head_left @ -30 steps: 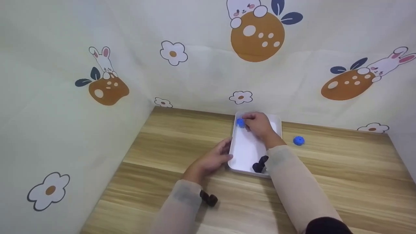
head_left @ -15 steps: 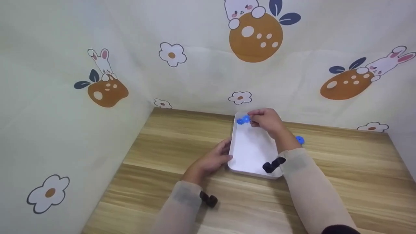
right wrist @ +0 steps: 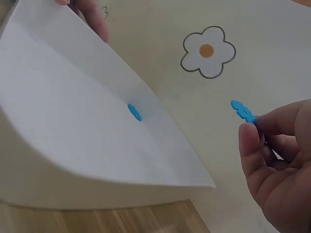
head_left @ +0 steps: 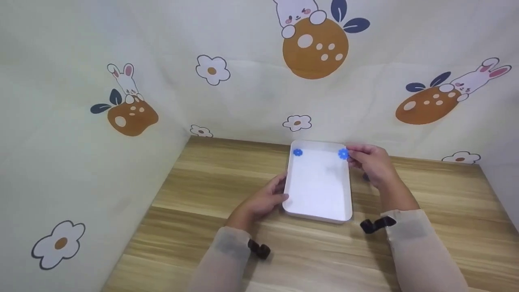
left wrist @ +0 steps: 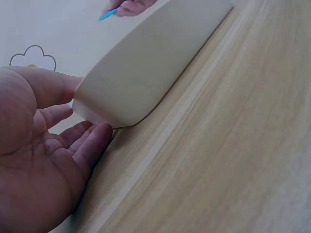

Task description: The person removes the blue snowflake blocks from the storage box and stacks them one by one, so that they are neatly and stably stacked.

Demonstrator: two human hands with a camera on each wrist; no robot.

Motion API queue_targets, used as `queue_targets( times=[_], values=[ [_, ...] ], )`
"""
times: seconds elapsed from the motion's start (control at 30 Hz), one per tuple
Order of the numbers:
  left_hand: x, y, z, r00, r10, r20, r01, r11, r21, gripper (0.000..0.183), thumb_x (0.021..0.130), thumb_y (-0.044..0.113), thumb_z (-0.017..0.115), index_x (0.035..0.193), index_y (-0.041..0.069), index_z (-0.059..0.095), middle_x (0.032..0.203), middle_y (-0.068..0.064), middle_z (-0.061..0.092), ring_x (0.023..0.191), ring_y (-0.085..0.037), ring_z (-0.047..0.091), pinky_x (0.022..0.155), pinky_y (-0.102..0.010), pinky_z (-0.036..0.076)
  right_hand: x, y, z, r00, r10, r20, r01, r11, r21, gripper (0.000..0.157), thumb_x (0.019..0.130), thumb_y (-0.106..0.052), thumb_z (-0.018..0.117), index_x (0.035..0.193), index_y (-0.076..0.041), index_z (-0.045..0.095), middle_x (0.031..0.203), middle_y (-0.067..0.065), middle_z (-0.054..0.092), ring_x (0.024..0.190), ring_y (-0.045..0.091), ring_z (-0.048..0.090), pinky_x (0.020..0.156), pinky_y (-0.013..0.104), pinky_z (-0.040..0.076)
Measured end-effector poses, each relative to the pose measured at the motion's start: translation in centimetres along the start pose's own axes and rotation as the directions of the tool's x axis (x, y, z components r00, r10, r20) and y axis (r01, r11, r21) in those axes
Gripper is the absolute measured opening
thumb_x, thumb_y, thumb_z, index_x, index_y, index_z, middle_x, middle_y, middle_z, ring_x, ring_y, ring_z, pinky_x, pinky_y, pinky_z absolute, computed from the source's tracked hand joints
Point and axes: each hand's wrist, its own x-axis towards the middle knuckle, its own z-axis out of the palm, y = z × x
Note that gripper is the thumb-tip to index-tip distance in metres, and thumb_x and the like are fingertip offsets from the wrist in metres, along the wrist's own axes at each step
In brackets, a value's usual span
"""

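My left hand point(head_left: 265, 200) grips the left side of a shallow white tray point(head_left: 316, 190), with the thumb at the rim and the fingers against the outer wall, as the left wrist view shows. One blue flower-shaped plastic disc point(head_left: 298, 152) lies inside the tray near its far left corner. Between thumb and fingertips, my right hand point(head_left: 375, 164) pinches a second blue flower-shaped disc point(head_left: 343, 153), which overlaps the far right corner of the tray in the head view. From the right wrist, this pinched disc point(right wrist: 243, 111) appears nearly edge-on.
Under the right hand, a dark blue bit of another disc point(head_left: 366, 177) shows on the wooden table point(head_left: 194, 182), mostly hidden. Pale cloth point(head_left: 251, 93) printed with rabbits, fruit and flowers hangs behind and beside the table. A black wrist camera point(head_left: 378, 224) juts from each sleeve.
My right hand has moved right, from beside the disc in the tray's far left corner to the far right corner, carrying the second disc. The left hand stays on the tray.
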Motion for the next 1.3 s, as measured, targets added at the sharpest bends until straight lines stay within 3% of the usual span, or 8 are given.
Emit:
queue_targets(
  times=[0.23,0.47,0.6,0.7,1.3],
  values=[
    [0.1,-0.1,0.0,1.0,-0.007,0.002,0.007,1.0,-0.017,0.074,0.108,0.01,0.056,0.172,0.018,0.021,0.177,-0.012,0.032,0.164,-0.032,0.03,0.134,-0.05,0.032,-0.9,2.3,-3.6,0.999,0.008,-0.034,-0.005,0.997,0.082,0.043,0.106,-0.022,0.067,0.139,0.006,0.064,0.093,-0.009,0.078,0.084,0.006,0.075,0.085,0.022,0.065],
    [-0.1,0.1,0.0,1.0,-0.009,0.0,0.009,1.0,-0.002,0.074,0.108,0.011,0.056,0.172,0.019,0.022,0.176,-0.011,0.032,0.164,-0.032,0.031,0.134,-0.05,0.031,-1.6,4.7,-5.8,0.997,0.062,-0.049,-0.052,0.982,0.179,0.026,0.105,-0.02,0.069,0.126,-0.005,0.073,0.094,-0.008,0.079,0.084,0.006,0.074,0.083,0.02,0.065],
    [-0.1,0.0,0.1,1.0,-0.002,0.003,0.002,1.0,-0.021,0.074,0.108,0.011,0.056,0.172,0.016,0.021,0.176,-0.013,0.031,0.164,-0.034,0.03,0.134,-0.051,0.031,-1.6,5.5,-6.3,0.996,0.085,-0.02,-0.074,0.946,0.316,0.015,0.104,-0.011,0.069,0.116,-0.008,0.079,0.095,-0.005,0.08,0.081,0.007,0.075,0.081,0.02,0.065],
    [0.0,-0.1,0.1,1.0,0.0,0.005,0.0,0.999,-0.039,0.074,0.107,0.01,0.056,0.172,0.014,0.021,0.176,-0.014,0.03,0.164,-0.035,0.03,0.134,-0.051,0.032,-1.8,5.9,-6.6,0.996,0.093,0.006,-0.088,0.922,0.377,0.016,0.105,-0.005,0.066,0.112,-0.009,0.08,0.095,-0.003,0.081,0.08,0.008,0.075,0.08,0.02,0.065],
    [-0.1,0.1,0.1,1.0,-0.019,-0.008,0.019,0.999,-0.032,0.073,0.108,0.011,0.057,0.172,0.017,0.022,0.177,-0.012,0.03,0.165,-0.032,0.029,0.135,-0.05,0.029,-1.6,7.4,-7.3,0.995,0.104,0.011,-0.103,0.953,0.285,0.018,0.105,-0.008,0.066,0.119,-0.004,0.077,0.093,-0.003,0.079,0.081,0.007,0.074,0.078,0.02,0.065]
  ],
)
